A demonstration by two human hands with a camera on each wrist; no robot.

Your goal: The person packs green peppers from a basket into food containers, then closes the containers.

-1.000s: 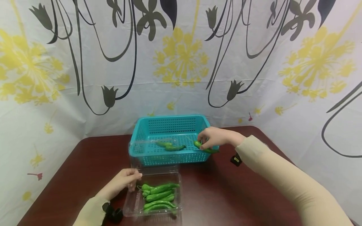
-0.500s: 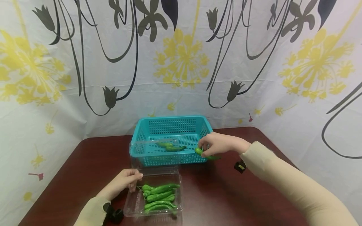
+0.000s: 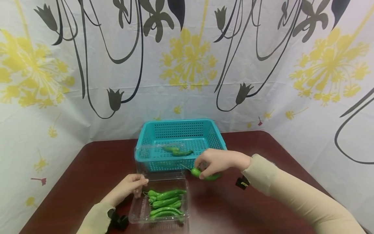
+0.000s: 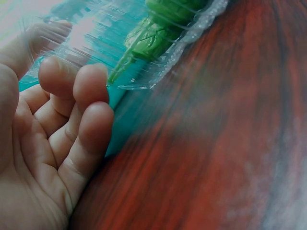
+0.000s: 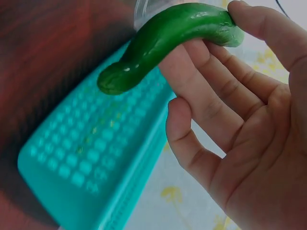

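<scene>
My right hand (image 3: 220,161) pinches a green chili pepper (image 3: 195,172) between thumb and fingers, in front of the basket and just right of a clear plastic clamshell box (image 3: 135,209). In the right wrist view the pepper (image 5: 165,40) is curved and glossy, its far end sticking out past the fingertips. My left hand (image 3: 128,188) holds the left side of the box, thumb and fingers on either side of the thin plastic wall (image 4: 67,36). Several green peppers (image 3: 165,204) lie side by side in the box's base. Its see-through lid stands raised behind them.
A turquoise perforated basket (image 3: 179,121) stands behind the box, with a few green peppers (image 3: 181,153) in it, seen partly through the lid. The dark red-brown table (image 3: 102,162) meets a patterned cloth (image 3: 187,97) at the back.
My right hand has come from the basket's right front corner toward the left and nearer, bringing the pepper close to the box. My left hand stays on the box.
</scene>
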